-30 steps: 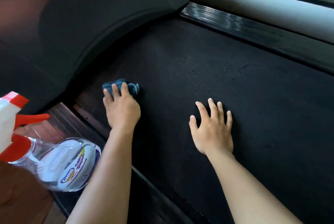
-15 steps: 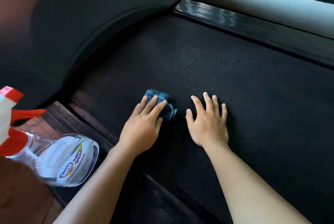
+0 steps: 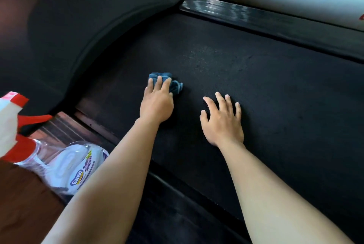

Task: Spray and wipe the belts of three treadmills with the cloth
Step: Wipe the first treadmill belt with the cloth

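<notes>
A crumpled blue cloth (image 3: 175, 85) lies on the black treadmill belt (image 3: 266, 90). My left hand (image 3: 156, 104) presses down on the cloth, its fingers stretched over the top; the thumb is hidden. My right hand (image 3: 222, 121) rests flat on the belt just right of the cloth, fingers spread and holding nothing. A clear spray bottle (image 3: 74, 167) with a red and white trigger head lies on its side at the lower left, beside the treadmill and untouched.
The treadmill's black motor hood (image 3: 88, 17) curves across the upper left. A glossy side rail (image 3: 256, 19) runs along the belt's far edge, with a pale surface beyond it. The near rail (image 3: 177, 204) borders the belt below my arms. Reddish wooden floor (image 3: 23, 204) lies at lower left.
My left hand slid the cloth rightward from the hood's edge toward my right hand, then a little farther up the belt. The right hand stayed planted on the belt.
</notes>
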{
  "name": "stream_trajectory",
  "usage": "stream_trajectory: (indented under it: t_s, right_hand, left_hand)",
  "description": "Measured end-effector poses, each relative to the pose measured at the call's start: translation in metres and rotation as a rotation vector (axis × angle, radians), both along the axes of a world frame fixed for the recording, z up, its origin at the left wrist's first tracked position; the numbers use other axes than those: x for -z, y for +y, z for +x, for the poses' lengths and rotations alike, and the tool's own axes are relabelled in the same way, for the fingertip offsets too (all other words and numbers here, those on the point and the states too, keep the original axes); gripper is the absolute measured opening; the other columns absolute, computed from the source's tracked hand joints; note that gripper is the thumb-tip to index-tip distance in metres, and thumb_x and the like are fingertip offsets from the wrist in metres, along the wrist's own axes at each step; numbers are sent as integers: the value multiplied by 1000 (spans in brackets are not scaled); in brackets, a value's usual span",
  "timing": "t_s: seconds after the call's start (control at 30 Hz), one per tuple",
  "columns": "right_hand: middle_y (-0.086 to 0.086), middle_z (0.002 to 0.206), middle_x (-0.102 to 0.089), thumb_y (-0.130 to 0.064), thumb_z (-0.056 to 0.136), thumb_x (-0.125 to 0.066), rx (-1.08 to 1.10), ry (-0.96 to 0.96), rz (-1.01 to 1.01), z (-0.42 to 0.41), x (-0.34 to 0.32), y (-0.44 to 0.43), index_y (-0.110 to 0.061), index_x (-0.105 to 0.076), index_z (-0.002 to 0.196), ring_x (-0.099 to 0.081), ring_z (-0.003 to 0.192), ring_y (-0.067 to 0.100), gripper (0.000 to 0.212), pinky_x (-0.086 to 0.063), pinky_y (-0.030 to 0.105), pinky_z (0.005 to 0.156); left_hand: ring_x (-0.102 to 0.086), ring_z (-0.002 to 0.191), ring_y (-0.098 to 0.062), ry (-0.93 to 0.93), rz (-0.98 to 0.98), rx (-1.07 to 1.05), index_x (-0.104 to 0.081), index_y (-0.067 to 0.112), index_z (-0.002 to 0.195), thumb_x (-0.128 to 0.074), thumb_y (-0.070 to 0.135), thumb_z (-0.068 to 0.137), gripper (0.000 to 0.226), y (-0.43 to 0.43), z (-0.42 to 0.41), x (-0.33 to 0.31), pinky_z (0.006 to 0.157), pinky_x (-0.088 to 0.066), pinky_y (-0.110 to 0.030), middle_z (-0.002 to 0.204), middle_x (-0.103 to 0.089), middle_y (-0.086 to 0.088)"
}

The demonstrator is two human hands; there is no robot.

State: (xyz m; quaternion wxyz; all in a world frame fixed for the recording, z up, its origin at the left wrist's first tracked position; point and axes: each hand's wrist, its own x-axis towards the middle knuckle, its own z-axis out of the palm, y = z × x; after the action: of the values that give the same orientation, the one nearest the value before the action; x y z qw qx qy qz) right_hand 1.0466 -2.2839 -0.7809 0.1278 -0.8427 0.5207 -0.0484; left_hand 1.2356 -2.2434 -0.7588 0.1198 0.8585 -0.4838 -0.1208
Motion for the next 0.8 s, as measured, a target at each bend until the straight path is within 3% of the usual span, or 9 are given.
stream_trajectory:
  t_s: [0.23,0.4,0.8]
  right_hand:
    - [0,164,-10,-41,101,-27,7,-3,-31,0,3,0,-35,-22,152,-1,151,24,52,1,50,121]
    - [1,165,-8,-45,102,-24,12,17,-46,-1,3,0,-28,-16,155,-1,152,24,57,1,50,122]
    - [1,165,-9,-47,101,-24,8,-3,-49,0,5,0,-28,-19,155,-1,152,23,58,1,49,122]
  left_hand:
    - [1,154,-17,-11,-55,217,-22,34,156,-42,32,104,57,62,-36,5,123,-12,-35,166,-13,8]
    - [-6,153,-27,-35,-63,-68,-28,27,155,-42,30,103,54,78,-16,13,123,-11,-40,165,-19,-2]
    - [-2,153,-35,-20,-88,-394,-25,19,155,-34,21,101,54,-65,98,7,124,-10,-47,165,-14,-8]
